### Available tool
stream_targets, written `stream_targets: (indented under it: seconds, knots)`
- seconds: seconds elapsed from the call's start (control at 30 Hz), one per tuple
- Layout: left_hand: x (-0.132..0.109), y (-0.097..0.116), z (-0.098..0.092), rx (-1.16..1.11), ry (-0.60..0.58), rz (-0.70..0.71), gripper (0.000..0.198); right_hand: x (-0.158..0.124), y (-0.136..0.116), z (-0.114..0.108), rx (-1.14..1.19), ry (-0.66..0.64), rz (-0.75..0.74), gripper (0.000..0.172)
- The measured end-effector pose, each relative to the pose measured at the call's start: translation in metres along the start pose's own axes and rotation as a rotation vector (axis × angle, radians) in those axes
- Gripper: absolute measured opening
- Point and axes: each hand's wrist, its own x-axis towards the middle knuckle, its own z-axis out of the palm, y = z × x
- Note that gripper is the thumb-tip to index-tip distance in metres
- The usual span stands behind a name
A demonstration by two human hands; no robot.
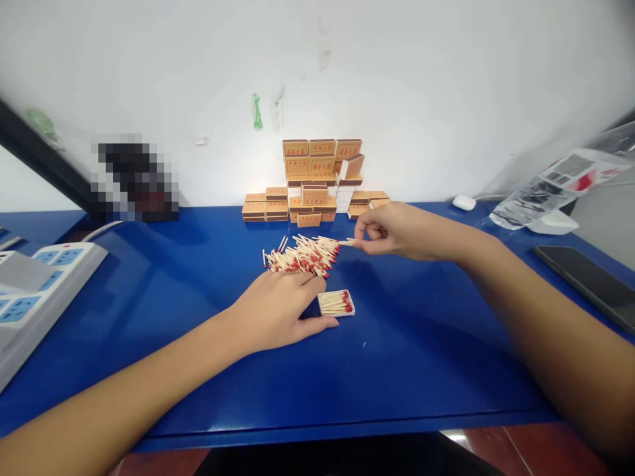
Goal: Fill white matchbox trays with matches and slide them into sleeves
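A loose pile of red-tipped matches (302, 256) lies on the blue table (198, 370). In front of it sits a small white matchbox tray (336, 303) partly filled with matches. My left hand (278, 309) rests on the table with thumb and fingers holding the tray's left side. My right hand (391, 230) is at the pile's right edge, its fingers pinched on a few matches (347, 242). A stack of brown matchboxes (317, 182) stands against the wall behind the pile.
A white power strip (34, 284) lies at the left edge. A dark phone (590, 281) lies at the right, beyond it a plastic bag (555, 188) and a small white case (464, 202). A blurred dark object (133, 178) sits at the back left.
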Motion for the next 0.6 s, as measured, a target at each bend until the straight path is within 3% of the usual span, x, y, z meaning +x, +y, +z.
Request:
stream_targets:
  seconds: [0.17,0.3,0.6]
  knots:
    - [0.001,0.001,-0.001,-0.034,-0.033,-0.042,0.044,-0.032,-0.034,0.011,0.113,-0.109,-0.107,0.013]
    - [0.002,0.002,-0.004,-0.03,-0.079,-0.066,0.043,-0.036,-0.055,0.024,-0.008,-0.2,-0.096,0.009]
    - [0.002,0.003,-0.004,-0.028,-0.073,-0.067,0.043,-0.038,-0.048,0.027,-0.07,-0.142,-0.141,0.012]
